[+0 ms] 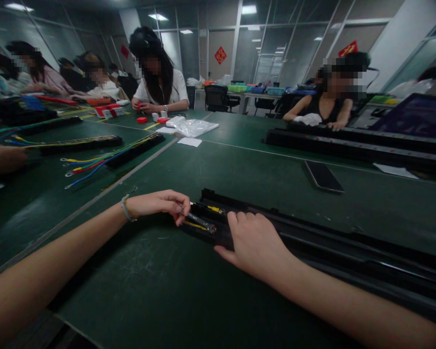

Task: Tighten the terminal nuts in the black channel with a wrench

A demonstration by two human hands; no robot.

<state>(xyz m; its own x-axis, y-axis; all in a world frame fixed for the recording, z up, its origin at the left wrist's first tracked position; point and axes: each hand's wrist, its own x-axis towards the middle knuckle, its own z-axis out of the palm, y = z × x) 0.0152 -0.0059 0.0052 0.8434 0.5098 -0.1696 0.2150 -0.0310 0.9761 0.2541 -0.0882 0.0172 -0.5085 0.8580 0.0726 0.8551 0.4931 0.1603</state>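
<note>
My left hand (169,203) is closed around the handle of a ratchet wrench (199,221). The wrench's head rests at a fastener near the left end of a long black rail housing (312,237). Inside that end, a yellow-sleeved cable lug (214,209) lies beside the wrench, and a yellow wire (196,226) runs below it. My right hand (257,240) is wrapped over the housing just right of the wrench head, thumb on the near side and fingers across the top. Its palm hides part of the channel.
A phone (323,176) lies beyond the housing. Black strips with coloured ringed wires (90,162) lie at left, near another person's hand (3,160). A clear plastic bag (194,127) sits mid-table. Across the table, one person handles red parts; another sits behind more black rails (334,145).
</note>
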